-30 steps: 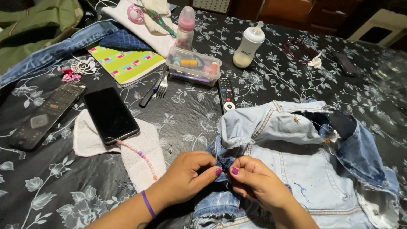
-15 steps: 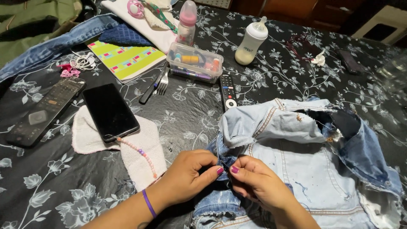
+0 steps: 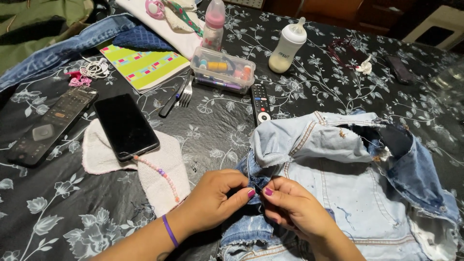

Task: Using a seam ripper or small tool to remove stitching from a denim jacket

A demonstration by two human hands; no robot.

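Note:
A light blue denim garment [image 3: 348,183] lies bunched on the black flowered tablecloth [image 3: 212,125], its waistband folded over. My left hand [image 3: 215,200], with a purple band on the wrist, pinches a fold of the denim at the garment's left edge. My right hand [image 3: 295,210] pinches the same fold, fingertips almost touching the left hand's. A thin thread runs up from between my fingers; whether a needle is there I cannot tell.
A black phone [image 3: 125,126] rests on a white cloth [image 3: 162,166] with a bead strand. Nearby lie two remotes [image 3: 48,126] [image 3: 261,104], a fork [image 3: 186,94], a clear box of small items [image 3: 222,70], a green notebook [image 3: 145,65], and two baby bottles [image 3: 287,46] [image 3: 214,24].
My hands stay pinched on the denim fold. The view has shifted slightly; nothing on the table has moved.

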